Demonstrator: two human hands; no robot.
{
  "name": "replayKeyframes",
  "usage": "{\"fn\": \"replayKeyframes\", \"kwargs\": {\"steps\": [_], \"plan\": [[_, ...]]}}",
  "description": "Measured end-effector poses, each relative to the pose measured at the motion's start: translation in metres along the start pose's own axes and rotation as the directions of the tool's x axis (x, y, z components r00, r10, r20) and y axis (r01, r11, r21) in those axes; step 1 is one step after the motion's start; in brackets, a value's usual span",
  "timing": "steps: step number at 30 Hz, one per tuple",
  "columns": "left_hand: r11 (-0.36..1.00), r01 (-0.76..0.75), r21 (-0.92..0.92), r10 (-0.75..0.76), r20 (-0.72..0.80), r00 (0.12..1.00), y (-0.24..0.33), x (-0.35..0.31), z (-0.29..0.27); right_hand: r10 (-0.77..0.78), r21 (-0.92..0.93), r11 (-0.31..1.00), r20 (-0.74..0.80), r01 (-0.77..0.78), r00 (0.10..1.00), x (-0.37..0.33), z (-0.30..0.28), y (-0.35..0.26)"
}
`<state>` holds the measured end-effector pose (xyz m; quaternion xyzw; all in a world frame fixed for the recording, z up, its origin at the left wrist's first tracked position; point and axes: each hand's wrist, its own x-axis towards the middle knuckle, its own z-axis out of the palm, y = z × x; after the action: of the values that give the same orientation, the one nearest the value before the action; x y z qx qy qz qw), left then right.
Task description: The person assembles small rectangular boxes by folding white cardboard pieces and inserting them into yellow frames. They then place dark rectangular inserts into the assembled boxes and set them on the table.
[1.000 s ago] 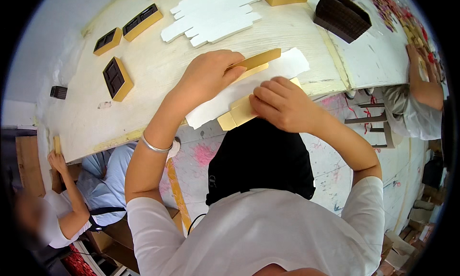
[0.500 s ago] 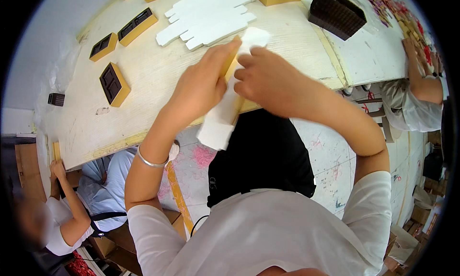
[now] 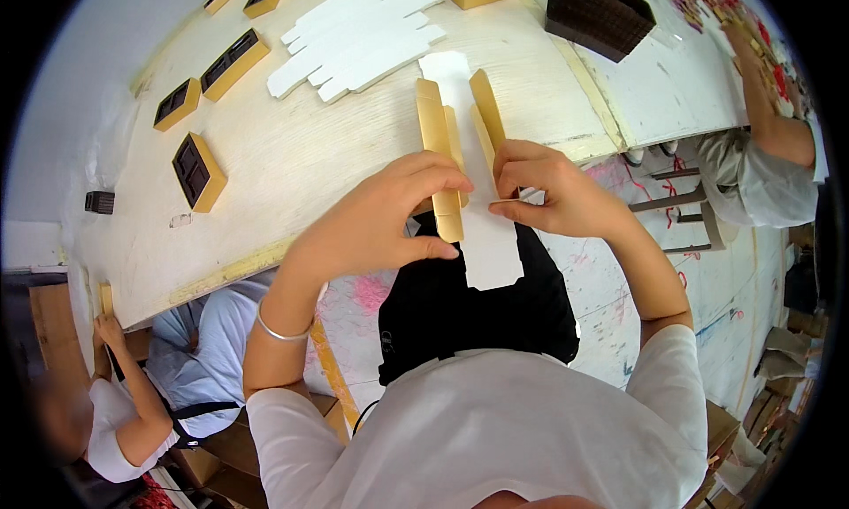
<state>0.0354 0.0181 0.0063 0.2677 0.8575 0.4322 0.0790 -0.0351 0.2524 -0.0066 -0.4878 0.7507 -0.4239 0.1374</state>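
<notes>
A partly folded cardboard box blank [image 3: 478, 155], white inside and gold outside, stretches from the table's near edge out over my lap. Both of its long side walls stand raised with gold faces showing, and a flat white end flap points toward me. My left hand [image 3: 389, 213] curls its fingers and thumb around the left gold wall near its close end. On the other side, my right hand [image 3: 553, 191] pinches the right wall near its close end between thumb and fingers. The fingertips under the cardboard are partly hidden.
A stack of flat white box blanks [image 3: 354, 40] lies beyond my hands. Several gold boxes with dark inserts [image 3: 199, 173] stand at the left and far side. Nested dark plastic trays [image 3: 601, 18] sit at the far right. People work at left [image 3: 110, 332] and right [image 3: 769, 129].
The blank has turned more upright in view and its side walls have opened apart. My hands have spread from close together to one on each side, nearer my body.
</notes>
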Motion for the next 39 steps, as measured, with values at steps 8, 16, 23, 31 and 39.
{"fn": "replayKeyframes", "kwargs": {"steps": [8,16,23,31,39], "plan": [[0.972,-0.039,0.230,0.111,-0.310,0.944,-0.002,0.017,0.041,0.172,-0.014,0.985,0.020,-0.172,0.985,0.004,0.004,-0.022],[0.989,-0.003,0.148,0.057,-0.365,0.929,0.000,0.014,0.045,-0.153,-0.437,0.893,-0.064,0.110,0.986,-0.027,0.005,-0.021],[0.876,0.222,-0.429,-0.309,-0.143,0.940,0.008,0.017,0.025,-0.151,-0.086,0.988,-0.396,0.127,0.906,-0.017,0.023,0.004],[0.960,0.066,-0.272,-0.191,-0.467,0.864,0.005,0.019,0.044,0.094,0.138,0.990,-0.496,-0.029,0.863,-0.009,0.039,-0.006],[0.967,-0.031,0.252,0.186,-0.618,0.764,-0.002,0.014,0.066,-0.334,-0.550,0.834,-0.429,0.051,0.839,-0.008,0.040,-0.011]]}}
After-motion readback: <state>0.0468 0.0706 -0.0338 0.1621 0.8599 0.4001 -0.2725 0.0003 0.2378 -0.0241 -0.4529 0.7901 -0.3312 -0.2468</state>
